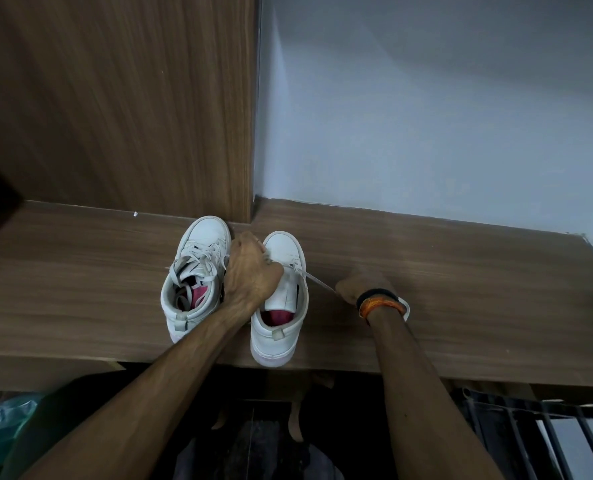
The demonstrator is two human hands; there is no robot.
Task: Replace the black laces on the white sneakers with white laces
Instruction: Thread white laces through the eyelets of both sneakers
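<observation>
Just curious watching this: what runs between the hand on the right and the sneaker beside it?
A white lace stretches taut from the right sneaker to the right hand, which pinches it above bare wooden shelf, in the head view.

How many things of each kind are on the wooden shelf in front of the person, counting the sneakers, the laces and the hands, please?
White sneakers: 2, the left sneaker and the right sneaker
White laces: 2, the threaded lace in the left sneaker and the taut lace at the right one
Hands: 2, the left hand and the right hand
Total: 6
</observation>
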